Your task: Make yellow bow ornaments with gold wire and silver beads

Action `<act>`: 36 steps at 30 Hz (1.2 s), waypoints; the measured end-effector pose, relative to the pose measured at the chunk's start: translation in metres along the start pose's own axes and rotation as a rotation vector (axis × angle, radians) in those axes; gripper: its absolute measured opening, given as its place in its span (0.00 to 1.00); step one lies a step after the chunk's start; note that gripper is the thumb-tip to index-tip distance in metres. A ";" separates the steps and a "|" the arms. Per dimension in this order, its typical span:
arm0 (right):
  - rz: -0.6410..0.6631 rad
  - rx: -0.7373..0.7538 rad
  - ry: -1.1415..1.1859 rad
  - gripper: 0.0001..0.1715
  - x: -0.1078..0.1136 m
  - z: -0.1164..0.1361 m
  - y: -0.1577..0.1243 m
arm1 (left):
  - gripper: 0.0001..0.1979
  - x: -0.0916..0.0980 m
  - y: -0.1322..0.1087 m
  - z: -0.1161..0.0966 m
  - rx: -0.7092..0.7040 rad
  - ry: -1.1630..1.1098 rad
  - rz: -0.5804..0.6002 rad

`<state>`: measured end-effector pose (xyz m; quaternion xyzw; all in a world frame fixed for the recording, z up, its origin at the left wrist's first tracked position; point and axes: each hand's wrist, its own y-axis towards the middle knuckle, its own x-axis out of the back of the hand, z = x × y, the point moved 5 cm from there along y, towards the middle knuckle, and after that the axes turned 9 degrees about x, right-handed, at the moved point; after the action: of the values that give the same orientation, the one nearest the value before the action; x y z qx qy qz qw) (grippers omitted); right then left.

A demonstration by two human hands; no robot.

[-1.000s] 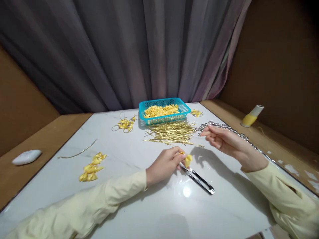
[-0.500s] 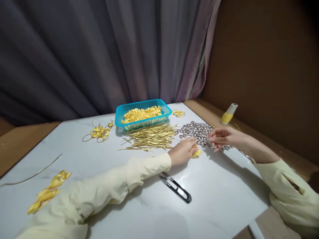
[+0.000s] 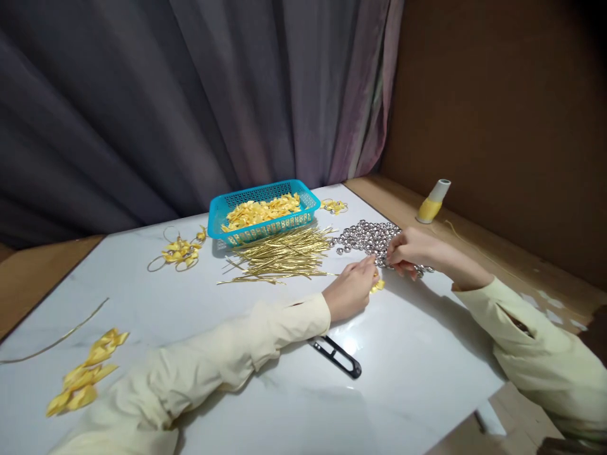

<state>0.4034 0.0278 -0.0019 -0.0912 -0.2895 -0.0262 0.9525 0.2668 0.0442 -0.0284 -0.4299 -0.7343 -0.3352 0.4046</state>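
Observation:
My left hand point(image 3: 351, 287) is closed on a yellow ribbon bow point(image 3: 378, 286), which pokes out beyond the fingertips just above the table. Over the near right side of a pile of silver beads point(image 3: 365, 237), my right hand point(image 3: 411, 249) has its fingers pinched together. Whatever lies between those fingertips is too small or hidden to make out. Left of the beads is a heap of gold twist ties point(image 3: 289, 254). Black thread snips point(image 3: 339, 358) lie below my left wrist, their blade end partly covered by the sleeve.
Behind the ties stands a blue basket point(image 3: 215, 221) of yellow ribbon pieces. Beaded yellow ribbon pieces with gold loops point(image 3: 180, 251) lie to its left. Loose yellow bows point(image 3: 88, 373) and one gold tie point(image 3: 61, 338) are at the left. A yellow thread cone point(image 3: 432, 203) stands at the right.
My right hand has shifted left, closer to my left hand, and its fingers have drawn together over the beads. My left hand still holds the bow. The camera view has moved slightly.

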 end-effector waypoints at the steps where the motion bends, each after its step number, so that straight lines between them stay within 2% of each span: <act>1: 0.003 -0.002 -0.008 0.08 0.000 0.000 0.000 | 0.15 -0.001 0.000 0.000 -0.003 0.005 -0.003; 5: 0.008 -0.012 -0.034 0.09 0.000 -0.001 0.001 | 0.21 -0.004 -0.001 0.000 -0.027 0.027 -0.009; 10: 0.001 -0.023 -0.039 0.09 -0.005 -0.004 0.003 | 0.23 -0.004 -0.002 -0.002 -0.057 0.054 -0.025; 21: 0.031 0.011 0.022 0.09 0.003 -0.003 -0.007 | 0.24 -0.002 -0.007 -0.007 -0.103 0.121 -0.048; 36: 0.058 -0.032 0.018 0.09 -0.003 0.009 -0.010 | 0.20 0.001 -0.011 -0.016 -0.154 0.319 -0.050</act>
<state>0.3948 0.0192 0.0048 -0.1144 -0.2776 -0.0038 0.9539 0.2616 0.0263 -0.0217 -0.3824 -0.6433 -0.4643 0.4736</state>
